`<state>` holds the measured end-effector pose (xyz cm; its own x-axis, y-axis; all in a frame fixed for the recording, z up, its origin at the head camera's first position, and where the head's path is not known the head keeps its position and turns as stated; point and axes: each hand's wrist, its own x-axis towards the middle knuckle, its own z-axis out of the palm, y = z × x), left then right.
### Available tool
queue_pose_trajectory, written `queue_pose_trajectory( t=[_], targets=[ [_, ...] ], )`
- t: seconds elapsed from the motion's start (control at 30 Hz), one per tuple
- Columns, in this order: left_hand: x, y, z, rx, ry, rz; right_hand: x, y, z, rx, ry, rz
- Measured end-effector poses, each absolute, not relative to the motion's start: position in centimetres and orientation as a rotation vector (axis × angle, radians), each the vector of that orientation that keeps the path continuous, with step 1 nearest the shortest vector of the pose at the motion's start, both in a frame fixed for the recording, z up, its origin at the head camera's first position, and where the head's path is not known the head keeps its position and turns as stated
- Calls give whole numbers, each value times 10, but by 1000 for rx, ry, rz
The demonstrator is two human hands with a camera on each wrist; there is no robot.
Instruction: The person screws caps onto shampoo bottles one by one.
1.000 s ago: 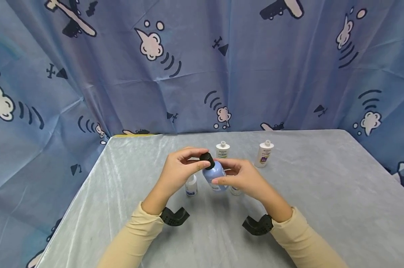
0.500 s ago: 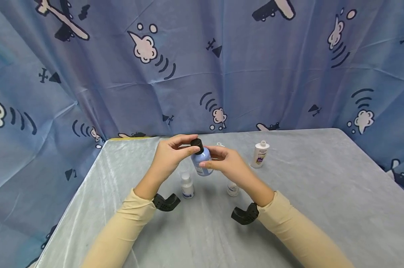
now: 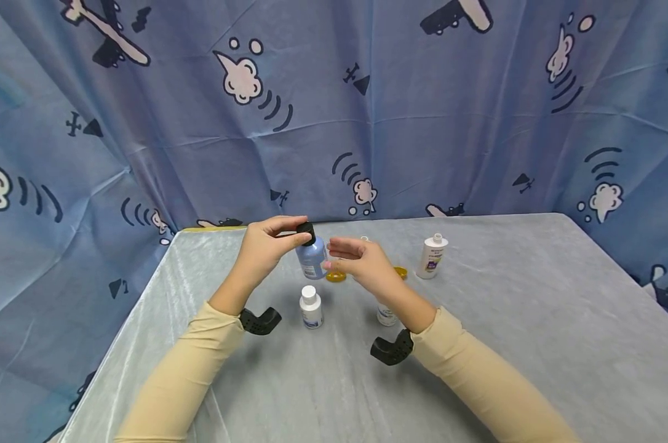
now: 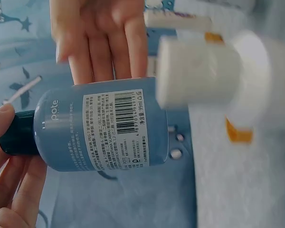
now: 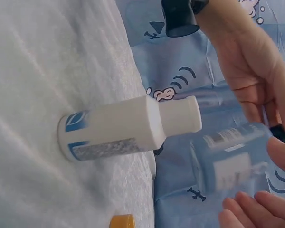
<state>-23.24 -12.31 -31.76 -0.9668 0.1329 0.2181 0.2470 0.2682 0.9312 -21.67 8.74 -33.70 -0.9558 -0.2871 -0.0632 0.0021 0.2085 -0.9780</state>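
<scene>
My left hand (image 3: 264, 246) pinches the black cap (image 3: 306, 232) of a blue bottle (image 3: 312, 258) between thumb and fingers. The bottle is held above the table, slightly tilted, and its printed back label (image 4: 118, 128) shows in the left wrist view. My right hand (image 3: 358, 261) is beside the bottle's right side with its fingers extended and its thumb apart. In the left wrist view, the right fingers (image 4: 102, 52) lie behind the bottle, not curled round it. Whether they touch it is unclear. Below the blue bottle stands a small white capped bottle (image 3: 311, 309).
Partly behind my right wrist stands another white bottle (image 3: 386, 315). A taller white bottle with a narrow neck (image 3: 432, 257) is farther right. Two yellow round pieces (image 3: 336, 277) lie near my right hand, partly hidden. A patterned blue curtain (image 3: 323, 111) hangs behind the grey-covered table (image 3: 511, 295).
The blue bottle has moved left and farther from me in my left hand. My right hand has let go of it and now sits apart at its right. Yellow pieces have come into view.
</scene>
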Motion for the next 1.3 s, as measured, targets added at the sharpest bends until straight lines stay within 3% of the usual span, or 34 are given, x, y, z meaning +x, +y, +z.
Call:
queue_pose_trajectory(
  t=[0.67,1.3],
  targets=[
    [-257,-156,-354,-78,-2587,-1609,-208,120,-338,-307,2274,-1847],
    [-260,-159,-379,-11,-2554,-1650,-207,147,-338,-212,2355,-1848]
  ],
)
